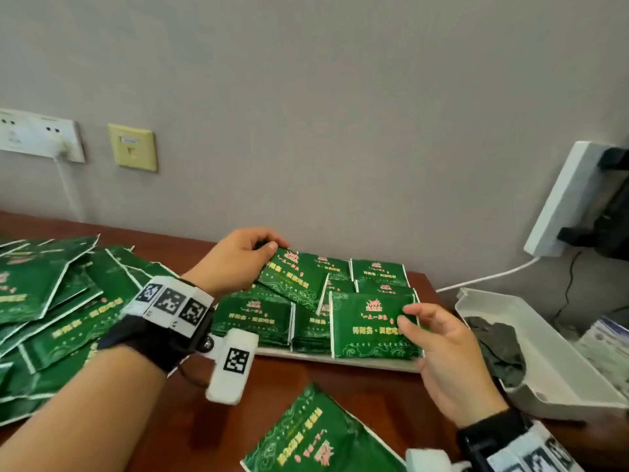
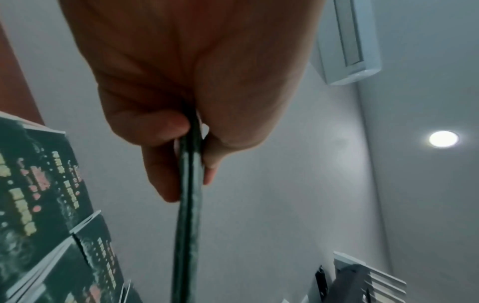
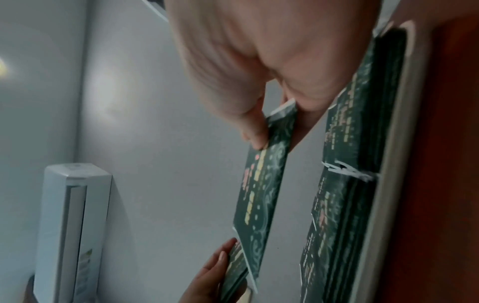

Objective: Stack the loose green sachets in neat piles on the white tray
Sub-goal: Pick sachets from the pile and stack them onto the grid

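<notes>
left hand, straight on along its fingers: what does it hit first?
Probably the wall behind the white tray. The left hand pinches a tilted sachet at the tray's far edge; depth is unclear.

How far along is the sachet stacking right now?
Done: several piles already stand on the tray. In hand: the left hand and the right hand each hold a sachet over the tray. Left: a big loose heap at the left and one sachet nearest the camera.
</notes>
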Available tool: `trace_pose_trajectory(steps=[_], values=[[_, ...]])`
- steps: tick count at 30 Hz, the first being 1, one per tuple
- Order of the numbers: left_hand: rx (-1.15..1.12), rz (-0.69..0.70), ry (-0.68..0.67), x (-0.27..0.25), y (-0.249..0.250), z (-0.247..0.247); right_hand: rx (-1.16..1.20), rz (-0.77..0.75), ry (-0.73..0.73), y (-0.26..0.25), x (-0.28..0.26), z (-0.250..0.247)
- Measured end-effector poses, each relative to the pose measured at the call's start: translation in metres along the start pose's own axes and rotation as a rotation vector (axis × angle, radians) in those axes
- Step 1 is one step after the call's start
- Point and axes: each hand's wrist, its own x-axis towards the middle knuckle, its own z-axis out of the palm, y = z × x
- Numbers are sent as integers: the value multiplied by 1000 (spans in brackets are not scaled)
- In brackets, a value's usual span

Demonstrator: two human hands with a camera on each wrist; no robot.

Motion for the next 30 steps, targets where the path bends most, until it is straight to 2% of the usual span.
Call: trace_pose_trajectory(steps=[5,8,12,17,22,25,27,30], values=[[-40,-73,86,49,-22,-13,-191,18,25,-29,58,26],[-83,-148,68,71,-41,-19,-217,49,61,-40,103,48],[-92,-201,31,88,-59,-22,-281,134,-25,-41,149,77],[-55,-246,29,95,-74,-19,-457,158,-67,-27,172,102],[126,-239,11,95,-82,-21,-766,136,-102,-10,183,109],[257,-244,-20,95,-82,-22,-1247,72,-173,-15,183,110],[363,-259,-48,95,-81,-21,-1459,32,-220,-17,185,110],[517,-303,-104,96,-80,-19,-1518,8,-300,-20,184,115]])
